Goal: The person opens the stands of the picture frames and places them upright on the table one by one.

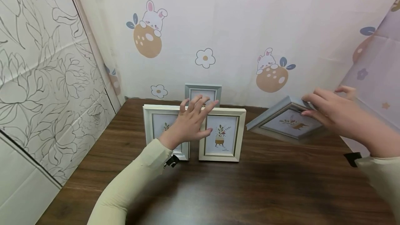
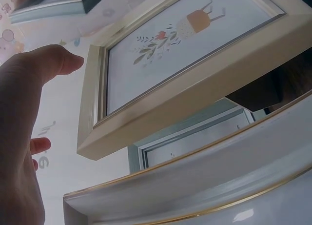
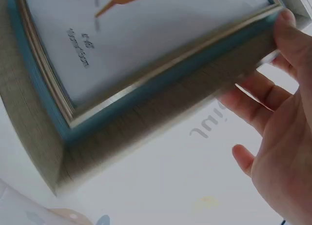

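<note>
My right hand (image 1: 339, 115) pinches the edge of a grey-blue picture frame (image 1: 292, 122), held up tilted on the right of the head view. In the right wrist view, its thumb lies on the front of that frame (image 3: 165, 93) with fingers behind. My left hand (image 1: 191, 122) has its fingers spread in front of the standing frames, holding nothing. Right beside it stands a cream picture frame (image 1: 242, 133) with a plant print. A whitish frame (image 1: 148, 124), partly covered by the left hand, stands to the left. Behind both, a grey-green frame (image 1: 203, 86) shows its upper part.
The frames stand on a dark wooden table (image 1: 250, 193). A printed curtain (image 1: 218, 27) with rabbits and flowers hangs behind it. On the left is a white panel (image 1: 47, 79) with line-drawn flowers.
</note>
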### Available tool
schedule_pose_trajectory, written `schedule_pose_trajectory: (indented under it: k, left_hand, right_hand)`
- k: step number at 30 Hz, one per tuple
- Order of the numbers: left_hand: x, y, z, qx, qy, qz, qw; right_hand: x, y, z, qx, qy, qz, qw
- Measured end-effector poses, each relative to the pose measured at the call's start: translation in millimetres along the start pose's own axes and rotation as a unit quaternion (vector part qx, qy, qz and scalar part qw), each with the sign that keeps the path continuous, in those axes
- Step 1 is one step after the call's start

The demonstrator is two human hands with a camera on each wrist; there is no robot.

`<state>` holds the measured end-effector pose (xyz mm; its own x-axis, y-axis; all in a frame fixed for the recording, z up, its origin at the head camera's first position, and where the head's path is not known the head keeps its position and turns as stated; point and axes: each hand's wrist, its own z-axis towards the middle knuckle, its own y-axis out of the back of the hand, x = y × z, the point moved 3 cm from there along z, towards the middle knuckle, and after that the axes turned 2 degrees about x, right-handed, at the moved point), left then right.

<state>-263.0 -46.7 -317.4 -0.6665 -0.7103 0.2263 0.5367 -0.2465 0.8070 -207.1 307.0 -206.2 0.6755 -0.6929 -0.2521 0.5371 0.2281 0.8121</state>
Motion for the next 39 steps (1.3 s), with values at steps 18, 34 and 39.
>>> schedule_pose_trajectory:
  k: [18, 34, 39]
  left_hand:
    - [-1.2, 6.0, -0.9, -0.02, -0.005, -0.001, 0.9998]
    - [1.5, 12.5, 3.2, -0.042, -0.016, 0.0, 0.999]
    - [4.4, 16.6, 5.4, -0.046, -0.017, -0.004, 0.9988]
  right_hand:
    - [7, 5.1, -11, -0.064, 0.03, -0.014, 0.997]
    - [-3, -10.3, -12, -0.113, 0.061, -0.017, 0.992]
    - [-3, -15.9, -6, -0.116, 0.067, -0.018, 0.991]
